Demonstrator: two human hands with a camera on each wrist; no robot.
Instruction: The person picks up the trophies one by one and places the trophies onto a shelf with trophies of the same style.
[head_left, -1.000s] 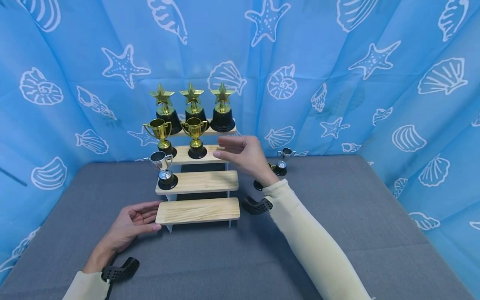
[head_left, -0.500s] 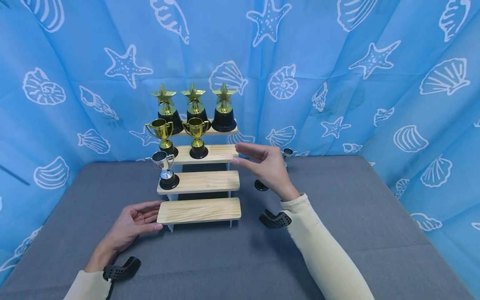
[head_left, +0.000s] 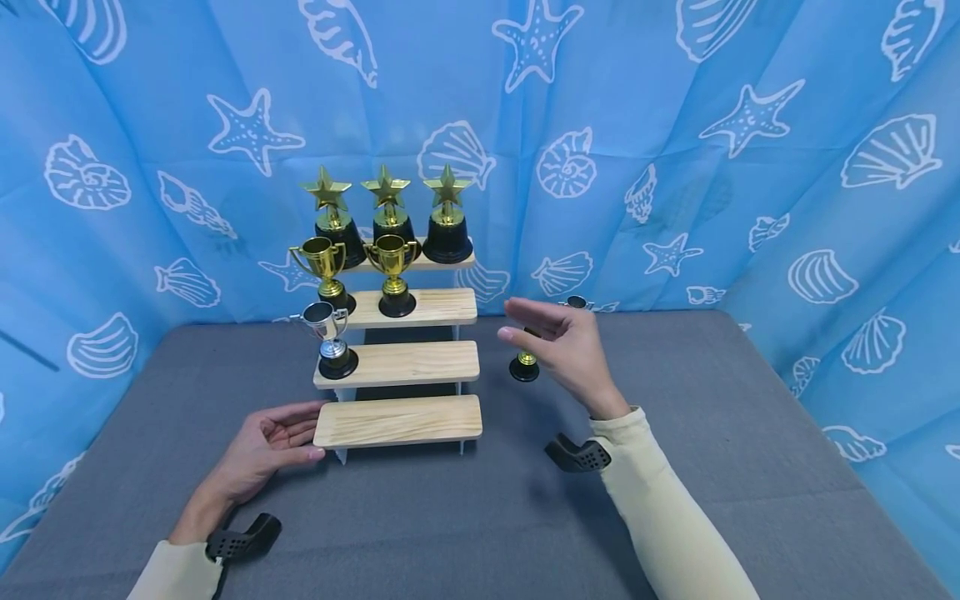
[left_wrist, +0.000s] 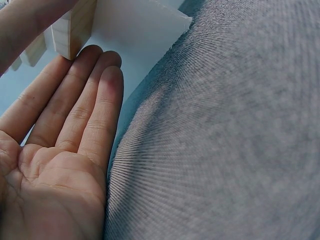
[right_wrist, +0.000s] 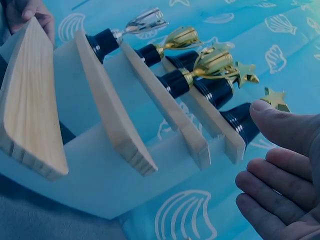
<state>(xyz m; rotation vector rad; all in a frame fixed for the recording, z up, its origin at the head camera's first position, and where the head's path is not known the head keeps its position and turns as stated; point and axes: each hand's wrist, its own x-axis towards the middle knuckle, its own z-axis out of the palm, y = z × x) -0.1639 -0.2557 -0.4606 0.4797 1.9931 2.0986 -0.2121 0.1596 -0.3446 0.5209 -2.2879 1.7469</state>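
Note:
A stepped wooden display stand [head_left: 397,422] carries trophies on its upper steps. Three gold star trophies [head_left: 447,218] fill the top step; two gold cup trophies [head_left: 392,275] stand on the step below, and a silver cup trophy [head_left: 332,340] is at the left of the third. My left hand [head_left: 262,450] touches the left end of the bottom step, its fingers extended in the left wrist view. Right of the stand, my right hand [head_left: 566,346] is held with nothing in it, partly covering a gold trophy [head_left: 526,363] on the table and a silver cup [head_left: 576,302] behind.
A grey cloth covers the table [head_left: 720,467]. Behind it hangs a blue curtain [head_left: 615,167] with white shells and starfish. The stand's lowest step has nothing standing on it.
My right hand has moved right, away from the second step, to the trophies beside the stand. The left hand has stayed at the bottom step.

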